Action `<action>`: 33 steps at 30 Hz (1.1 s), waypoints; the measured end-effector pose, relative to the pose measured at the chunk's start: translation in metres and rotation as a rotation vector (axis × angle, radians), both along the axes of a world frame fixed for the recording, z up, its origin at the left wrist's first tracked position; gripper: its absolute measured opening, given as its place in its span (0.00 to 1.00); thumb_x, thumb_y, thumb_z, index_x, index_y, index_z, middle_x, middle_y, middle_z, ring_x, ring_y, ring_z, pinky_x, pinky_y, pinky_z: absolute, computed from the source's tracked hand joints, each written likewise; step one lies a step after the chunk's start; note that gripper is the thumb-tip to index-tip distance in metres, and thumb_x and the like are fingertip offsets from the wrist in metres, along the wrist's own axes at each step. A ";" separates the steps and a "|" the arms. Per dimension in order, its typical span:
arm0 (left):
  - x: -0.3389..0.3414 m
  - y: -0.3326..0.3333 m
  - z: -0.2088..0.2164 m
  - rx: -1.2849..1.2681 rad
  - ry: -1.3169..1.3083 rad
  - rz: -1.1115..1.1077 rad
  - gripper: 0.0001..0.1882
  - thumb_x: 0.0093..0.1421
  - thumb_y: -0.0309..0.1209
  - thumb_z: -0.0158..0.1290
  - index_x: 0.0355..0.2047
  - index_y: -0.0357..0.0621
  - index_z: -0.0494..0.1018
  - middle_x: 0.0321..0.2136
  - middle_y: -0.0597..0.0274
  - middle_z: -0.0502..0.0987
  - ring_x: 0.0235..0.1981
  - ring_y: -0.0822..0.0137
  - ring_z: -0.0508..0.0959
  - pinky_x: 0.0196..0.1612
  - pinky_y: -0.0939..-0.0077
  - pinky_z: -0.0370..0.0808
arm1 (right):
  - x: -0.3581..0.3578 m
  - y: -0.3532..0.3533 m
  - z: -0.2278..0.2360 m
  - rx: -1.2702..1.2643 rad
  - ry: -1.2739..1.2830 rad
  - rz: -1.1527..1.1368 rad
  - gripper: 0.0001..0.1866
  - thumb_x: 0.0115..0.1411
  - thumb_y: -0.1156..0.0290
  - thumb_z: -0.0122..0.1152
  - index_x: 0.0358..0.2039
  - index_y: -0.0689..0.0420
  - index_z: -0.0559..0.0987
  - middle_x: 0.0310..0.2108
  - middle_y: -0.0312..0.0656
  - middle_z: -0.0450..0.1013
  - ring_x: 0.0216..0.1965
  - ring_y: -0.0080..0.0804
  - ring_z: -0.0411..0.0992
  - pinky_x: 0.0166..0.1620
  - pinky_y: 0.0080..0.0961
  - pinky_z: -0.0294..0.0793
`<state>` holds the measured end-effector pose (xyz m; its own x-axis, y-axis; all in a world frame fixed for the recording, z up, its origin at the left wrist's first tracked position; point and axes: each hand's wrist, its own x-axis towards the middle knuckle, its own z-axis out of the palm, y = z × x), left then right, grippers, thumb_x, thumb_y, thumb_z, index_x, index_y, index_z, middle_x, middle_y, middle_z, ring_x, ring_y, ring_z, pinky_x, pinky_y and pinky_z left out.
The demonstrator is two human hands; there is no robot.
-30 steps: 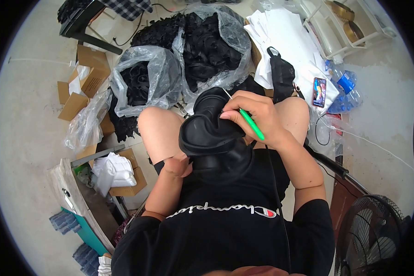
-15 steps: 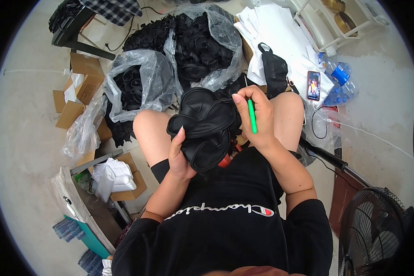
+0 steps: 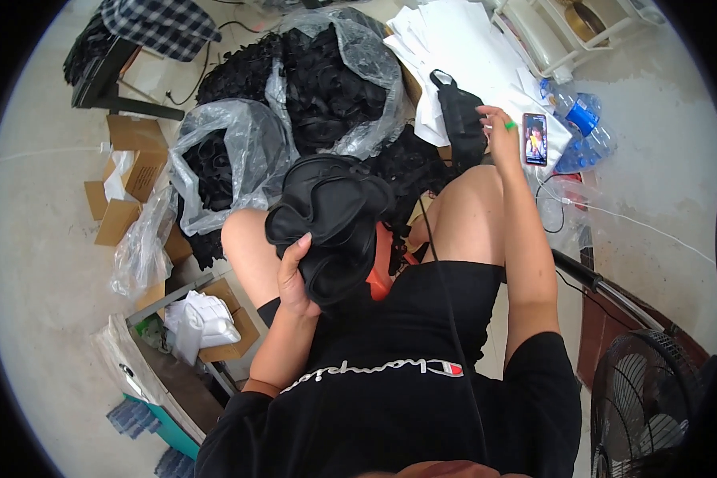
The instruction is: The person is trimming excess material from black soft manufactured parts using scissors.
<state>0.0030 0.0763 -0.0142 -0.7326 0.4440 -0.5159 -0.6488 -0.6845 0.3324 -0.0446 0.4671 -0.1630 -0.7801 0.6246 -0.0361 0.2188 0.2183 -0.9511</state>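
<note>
My left hand [image 3: 296,275] grips the lower left side of a glossy black piece with wavy, layered folds [image 3: 327,199], its thumb on top. The piece is over my lap; its exact kind is unclear. My right hand [image 3: 502,139] is stretched out at the upper right, by a black pouch with a loop [image 3: 460,119] and a lit phone [image 3: 535,139]. A green-handled tool [image 3: 511,125] is held in its fingers, with only a bit of green showing. Below the black piece, something orange-red [image 3: 381,259] shows at my lap.
Clear plastic bags [image 3: 231,119] full of black ruffled pieces stand ahead. White sheets [image 3: 446,48] lie at the upper right, near plastic bottles [image 3: 581,119]. Opened cardboard boxes [image 3: 139,159] are on the left, a fan [image 3: 641,398] at lower right. A dark cord [image 3: 446,295] hangs in front of me.
My right hand has left the black piece and moved away to the upper right with the green-handled tool. My left hand still grips the piece, which has tilted and shifted slightly left.
</note>
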 end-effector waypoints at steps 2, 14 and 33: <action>-0.006 0.008 0.000 -0.094 -0.004 -0.014 0.23 0.59 0.28 0.47 0.55 0.36 0.64 0.50 0.50 0.73 0.49 0.54 0.75 0.55 0.59 0.71 | -0.008 0.053 -0.045 0.005 -0.203 -0.197 0.15 0.56 0.70 0.46 0.38 0.61 0.79 0.33 0.50 0.78 0.32 0.39 0.77 0.36 0.34 0.73; -0.042 0.040 -0.028 0.272 -0.499 -0.142 0.31 0.53 0.31 0.52 0.56 0.31 0.62 0.50 0.43 0.71 0.50 0.46 0.73 0.57 0.49 0.68 | -0.002 0.091 -0.190 0.572 -0.806 0.018 0.15 0.55 0.70 0.58 0.44 0.55 0.73 0.42 0.48 0.71 0.44 0.50 0.72 0.46 0.42 0.73; -0.055 0.068 0.002 -0.526 -0.117 -0.126 0.19 0.61 0.31 0.53 0.50 0.36 0.69 0.43 0.53 0.77 0.41 0.63 0.79 0.45 0.72 0.77 | 0.021 0.009 0.015 -0.763 -0.072 0.135 0.12 0.59 0.65 0.60 0.38 0.60 0.76 0.22 0.31 0.71 0.19 0.16 0.66 0.26 0.13 0.63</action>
<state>-0.0524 0.1441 -0.0122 -0.6148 0.1850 -0.7666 -0.7683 -0.3600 0.5293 -0.0235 0.4760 -0.1479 -0.8273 0.3061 -0.4711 0.3037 -0.4618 -0.8334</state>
